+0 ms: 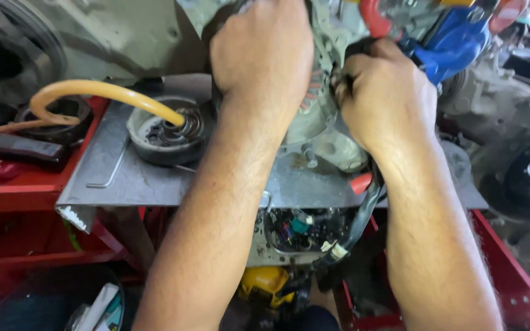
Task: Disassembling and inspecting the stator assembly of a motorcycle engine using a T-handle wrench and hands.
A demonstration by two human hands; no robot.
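Grey metal work plate on a red stand: both hands on an engine casing.
Left hand curls shut over the casing; right hand fists a black cable running downward.

A single head-worn camera looks steeply down, close over the grey metal bench plate; no second view shares it.

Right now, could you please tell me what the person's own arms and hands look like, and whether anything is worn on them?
Both forearms are bare as far as the picture shows: no sleeves, gloves or watch in view. The left hand and right hand show no rings from the back. The forearms are hairy. No markings show on them.
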